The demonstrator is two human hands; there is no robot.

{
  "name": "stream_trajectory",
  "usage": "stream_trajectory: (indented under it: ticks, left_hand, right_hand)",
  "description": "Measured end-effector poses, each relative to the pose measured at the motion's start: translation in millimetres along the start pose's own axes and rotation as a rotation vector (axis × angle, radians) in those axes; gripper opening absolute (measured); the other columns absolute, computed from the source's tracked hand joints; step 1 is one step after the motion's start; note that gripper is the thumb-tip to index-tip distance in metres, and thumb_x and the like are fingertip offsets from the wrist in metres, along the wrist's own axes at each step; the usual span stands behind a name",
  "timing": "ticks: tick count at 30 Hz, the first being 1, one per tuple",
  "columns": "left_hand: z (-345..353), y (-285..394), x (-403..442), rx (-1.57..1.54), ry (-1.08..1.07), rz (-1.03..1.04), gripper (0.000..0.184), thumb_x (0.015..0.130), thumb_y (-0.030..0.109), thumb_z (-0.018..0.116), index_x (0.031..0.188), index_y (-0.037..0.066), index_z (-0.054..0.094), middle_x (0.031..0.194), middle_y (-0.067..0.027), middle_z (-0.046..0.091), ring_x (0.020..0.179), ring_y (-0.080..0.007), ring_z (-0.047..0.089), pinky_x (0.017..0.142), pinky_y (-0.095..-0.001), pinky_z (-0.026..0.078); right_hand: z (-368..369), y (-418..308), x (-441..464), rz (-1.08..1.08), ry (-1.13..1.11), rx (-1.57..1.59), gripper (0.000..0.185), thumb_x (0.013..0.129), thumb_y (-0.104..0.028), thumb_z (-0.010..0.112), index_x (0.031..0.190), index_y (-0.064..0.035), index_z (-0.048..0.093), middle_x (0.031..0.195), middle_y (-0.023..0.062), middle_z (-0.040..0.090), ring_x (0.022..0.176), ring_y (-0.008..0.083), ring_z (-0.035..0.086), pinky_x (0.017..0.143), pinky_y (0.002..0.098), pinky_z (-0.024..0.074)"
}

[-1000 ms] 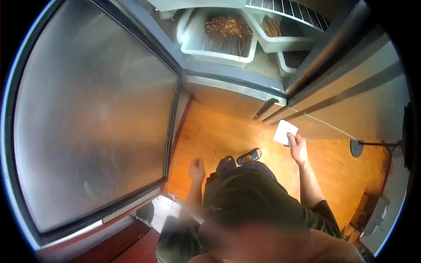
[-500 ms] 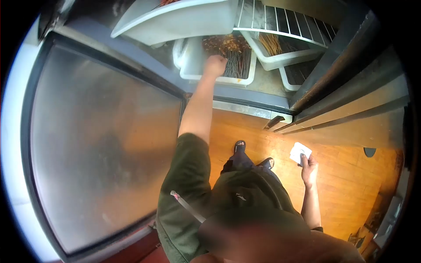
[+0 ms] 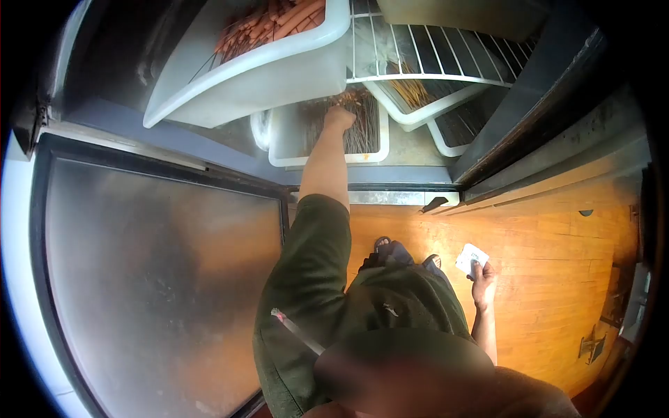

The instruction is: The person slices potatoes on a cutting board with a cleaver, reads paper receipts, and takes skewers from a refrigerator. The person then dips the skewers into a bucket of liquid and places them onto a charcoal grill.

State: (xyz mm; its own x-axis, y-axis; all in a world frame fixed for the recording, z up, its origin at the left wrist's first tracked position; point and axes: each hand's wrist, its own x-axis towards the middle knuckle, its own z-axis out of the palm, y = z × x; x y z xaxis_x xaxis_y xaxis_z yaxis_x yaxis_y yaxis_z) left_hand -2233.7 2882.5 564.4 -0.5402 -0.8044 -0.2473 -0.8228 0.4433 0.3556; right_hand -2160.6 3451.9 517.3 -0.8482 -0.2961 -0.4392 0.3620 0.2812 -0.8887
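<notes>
My left hand [image 3: 340, 118] reaches into a white plastic bin [image 3: 317, 159] low in an open cabinet. Its fingers are curled down over thin skewers [image 3: 362, 132] with small reddish-brown food at their far ends. Whatever the fingers grip is hidden beneath them. Down on the right, away from the cabinet, my right hand [image 3: 484, 284] pinches a white paper slip [image 3: 472, 259] with dark print, the thumb on top.
A larger bin of skewered sausages [image 3: 282, 22] overhangs the left side. On the right are a wire shelf [image 3: 446, 75] and another bin of skewers [image 3: 418, 122]. The cabinet door [image 3: 160, 279] stands open at left, above a wooden floor [image 3: 543, 258].
The view has tilted up, bringing the sausages into sight. My left hand has moved farther into the bin, toward the food ends of the skewers. My right hand still holds the slip.
</notes>
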Motion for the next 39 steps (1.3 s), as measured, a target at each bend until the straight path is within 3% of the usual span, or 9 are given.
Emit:
stream_trajectory:
  ticks: [2,5,8,11,14,23,26,39]
  left_hand:
    - [-5,-13,8,-0.027,0.007,0.011,0.039,0.072,0.02,0.07,0.102,-0.004,0.068,0.107,-0.0236,0.066,0.099,-0.0319,0.066,0.084,-0.0352,0.052]
    - [2,-38,36,-0.296,-0.186,-0.106,0.037,0.074,0.023,0.072,0.101,-0.002,0.066,0.092,-0.0194,0.066,0.087,-0.0252,0.066,0.07,-0.0358,0.053]
    - [31,-45,47,-0.579,-0.253,-0.109,0.027,0.075,0.021,0.073,0.092,0.0,0.068,0.084,-0.0146,0.066,0.061,-0.0234,0.06,0.057,-0.0383,0.046]
    - [22,-40,31,-0.828,-0.247,-0.168,0.021,0.081,0.02,0.071,0.093,0.004,0.066,0.074,-0.0075,0.06,0.054,-0.0189,0.052,0.05,-0.0356,0.041]
    - [8,-23,8,-0.876,-0.18,-0.183,0.017,0.086,0.02,0.068,0.094,0.006,0.063,0.069,-0.0039,0.055,0.053,-0.0158,0.05,0.047,-0.0314,0.038]
    - [15,-45,29,-1.083,-0.302,-0.16,0.012,0.086,0.015,0.065,0.081,0.008,0.057,0.065,-0.0018,0.053,0.051,-0.0135,0.048,0.044,-0.027,0.037]
    - [14,-44,30,-1.11,-0.279,-0.197,0.009,0.087,0.013,0.066,0.083,0.008,0.06,0.069,-0.0033,0.054,0.057,-0.0139,0.05,0.05,-0.028,0.041]
    - [20,-42,42,-1.032,-0.223,-0.207,0.017,0.081,0.015,0.072,0.077,0.01,0.056,0.062,-0.0009,0.049,0.049,-0.0125,0.044,0.042,-0.0297,0.032]
  right_hand:
    - [14,6,2,-0.006,0.017,0.0,0.025,0.096,-0.019,0.054,0.102,0.0024,0.065,0.084,0.0029,0.065,0.072,0.0086,0.056,0.064,0.0249,0.0472]
    - [24,4,9,-0.002,0.024,-0.012,0.025,0.096,-0.019,0.053,0.102,0.0026,0.065,0.084,0.0028,0.065,0.071,0.0085,0.056,0.063,0.0249,0.0465]
    - [-5,-3,6,0.011,0.015,-0.02,0.025,0.096,-0.019,0.053,0.101,0.0026,0.065,0.084,0.0026,0.065,0.071,0.0083,0.055,0.063,0.0251,0.0461]
    - [5,-6,10,0.009,0.008,-0.022,0.025,0.096,-0.019,0.053,0.1,0.0026,0.065,0.083,0.0027,0.065,0.07,0.0084,0.055,0.062,0.0251,0.046]
    - [3,-6,11,0.018,0.004,-0.011,0.026,0.096,-0.019,0.053,0.1,0.0032,0.065,0.083,0.0031,0.065,0.07,0.0086,0.055,0.062,0.025,0.0458]
    - [-2,8,8,0.04,0.037,-0.03,0.023,0.096,-0.017,0.054,0.1,0.0032,0.064,0.084,0.0044,0.066,0.07,0.0092,0.057,0.061,0.0256,0.0475]
    - [-1,5,5,0.05,0.041,-0.023,0.024,0.096,-0.017,0.054,0.099,0.0044,0.064,0.083,0.0045,0.065,0.07,0.009,0.055,0.063,0.0257,0.0464]
    - [5,10,2,0.043,0.019,-0.05,0.026,0.095,-0.019,0.053,0.096,0.0043,0.064,0.08,0.0045,0.065,0.068,0.0095,0.055,0.062,0.0259,0.0464]
